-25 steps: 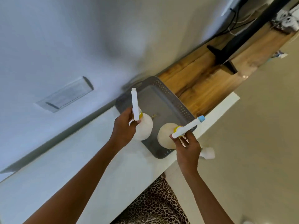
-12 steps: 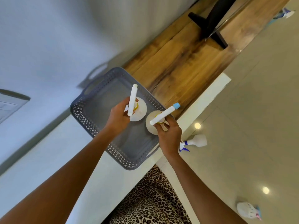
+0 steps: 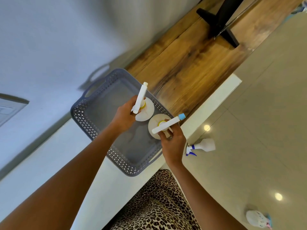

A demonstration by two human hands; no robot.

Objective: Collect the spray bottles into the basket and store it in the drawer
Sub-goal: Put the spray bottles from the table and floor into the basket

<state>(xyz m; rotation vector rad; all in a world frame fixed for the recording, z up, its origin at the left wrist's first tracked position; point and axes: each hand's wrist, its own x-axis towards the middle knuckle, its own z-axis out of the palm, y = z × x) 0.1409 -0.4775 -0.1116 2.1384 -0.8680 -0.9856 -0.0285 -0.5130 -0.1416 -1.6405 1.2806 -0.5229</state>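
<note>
- The step in hand is loading: two spray bottles are held over the grey basket [image 3: 86, 121], and none lies loose in it yet.
- The left hand [image 3: 123, 118] is curled round the neck of the white-tipped bottle [image 3: 145, 113], its spray head pointing away from the person.
- The right hand [image 3: 172, 143] grips the blue-tipped bottle [image 3: 153, 124] just under its head, fingers wrapped at the trigger.
- The two bottles sit side by side between the hands, close but seemingly not touching, over the basket's far right part.
- Whether their bases already rest on the basket's bottom cannot be told from this angle.
- The basket sits on the white counter [image 3: 66, 163] directly under both hands, its near corner close to the counter's edge.
- The next move probably calls for settling both bottles inside the walls and loosening both grips, taking care that they stay upright or lie flat without rolling.
- More collecting remains: a floor bottle [image 3: 206, 145] lies on its side just right of the right hand, below counter level, and another bottle [image 3: 254, 218] lies further back on the right.
- No drawer shows here, so storing looks some way off.
</note>
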